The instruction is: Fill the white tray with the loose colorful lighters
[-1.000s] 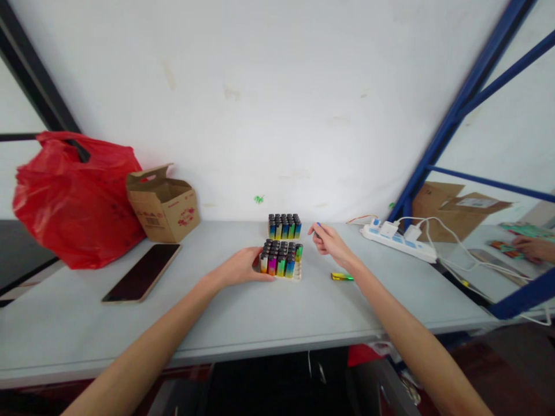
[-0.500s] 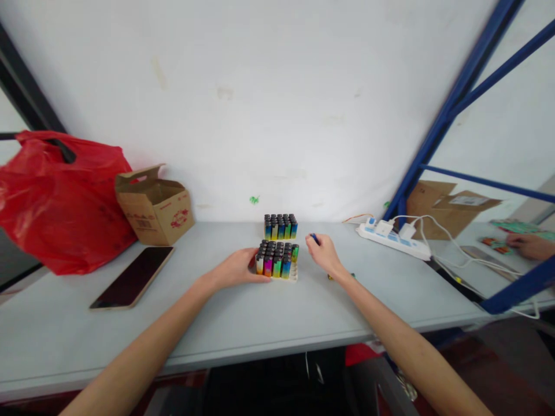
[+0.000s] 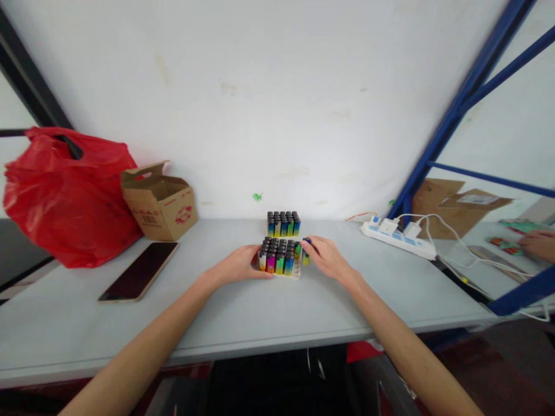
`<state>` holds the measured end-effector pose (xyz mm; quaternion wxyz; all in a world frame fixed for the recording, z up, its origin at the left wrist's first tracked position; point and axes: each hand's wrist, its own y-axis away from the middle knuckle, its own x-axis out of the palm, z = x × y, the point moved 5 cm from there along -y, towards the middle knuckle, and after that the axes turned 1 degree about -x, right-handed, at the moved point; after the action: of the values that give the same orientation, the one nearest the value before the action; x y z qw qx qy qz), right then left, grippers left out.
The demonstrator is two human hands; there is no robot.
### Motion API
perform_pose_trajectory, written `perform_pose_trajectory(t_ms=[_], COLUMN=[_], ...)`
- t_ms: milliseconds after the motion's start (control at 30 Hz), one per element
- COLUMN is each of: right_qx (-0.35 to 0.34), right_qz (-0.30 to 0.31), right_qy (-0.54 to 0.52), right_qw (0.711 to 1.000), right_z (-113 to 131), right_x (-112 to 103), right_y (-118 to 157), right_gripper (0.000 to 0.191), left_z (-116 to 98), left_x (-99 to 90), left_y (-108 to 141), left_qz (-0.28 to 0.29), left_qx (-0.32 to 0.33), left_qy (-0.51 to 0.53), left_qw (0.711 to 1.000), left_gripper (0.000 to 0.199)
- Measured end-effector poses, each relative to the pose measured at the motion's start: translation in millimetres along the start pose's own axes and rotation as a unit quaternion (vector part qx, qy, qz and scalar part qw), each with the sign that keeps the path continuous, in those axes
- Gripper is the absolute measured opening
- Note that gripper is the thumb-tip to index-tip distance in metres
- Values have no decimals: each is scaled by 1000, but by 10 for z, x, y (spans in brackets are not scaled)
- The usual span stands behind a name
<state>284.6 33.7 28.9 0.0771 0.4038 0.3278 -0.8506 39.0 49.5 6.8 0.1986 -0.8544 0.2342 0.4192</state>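
Note:
A white tray [image 3: 296, 274] packed with upright rainbow-coloured lighters stands in the middle of the grey table [image 3: 243, 306]. My left hand [image 3: 238, 264] rests flat against the tray's left side. My right hand [image 3: 326, 257] holds one lighter [image 3: 306, 254] upright at the tray's right edge, touching the outermost row. A second full tray of lighters [image 3: 283, 224] stands just behind, by the wall.
At the left lie a dark phone [image 3: 139, 271], a brown cardboard box [image 3: 159, 201] and a red plastic bag [image 3: 65, 196]. A white power strip [image 3: 399, 238] with cables lies at the right by a blue frame [image 3: 437, 138]. Another person's hand [image 3: 537, 242] shows at the far right.
My right hand moved left and down with the lighter, from above the table to the tray's right edge. It now covers the loose lighter that lay on the table. My left hand stayed put.

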Motion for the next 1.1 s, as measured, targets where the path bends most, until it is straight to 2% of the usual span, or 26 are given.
perform_pose_trajectory(t_ms=[200,300,400,467,600,700,800,900,967,1033,1100], right_qx=[43,34,23,26,32,36,45,64,72,75,79], right_qz=[44,96,122,128,136,108,105,160,176,165,129], right_qy=[2,5,67,111,63,23,51,49,38,37,31], right_qw=[998,995,990,985,988,993,992,984,981,983,988], right_z=[-115,-120,-89,-65,-40,-108,-261,-415,-468,-484,-486], right_x=[87,155,181,163,10,-229,-440,-509,-524,-539,-562], right_y=[-5,12,29,31,42,123,313,553,669,718,704], right_gripper=[47,37,28,31,43,39,32,34,28,22,25], left_z=[26,32,29,23,15,17,22,24,23,23,22], left_x=[19,18,15,11,4,9,18,12,4,5,7], left_y=[-6,-9,-7,-4,-1,-3,-5,-3,-1,-1,-3], left_qz=[11,7,5,4,-3,-2,8,7,2,5,7], left_qx=[-7,-8,-6,-4,-3,-5,-9,-11,-11,-11,-10], left_qy=[-1,-19,-22,-17,3,-3,-10,3,13,15,6], left_qw=[1000,1000,1000,1000,1000,1000,1000,1000,1000,1000,1000], left_gripper=[60,61,62,62,66,66,66,64,64,63,63])
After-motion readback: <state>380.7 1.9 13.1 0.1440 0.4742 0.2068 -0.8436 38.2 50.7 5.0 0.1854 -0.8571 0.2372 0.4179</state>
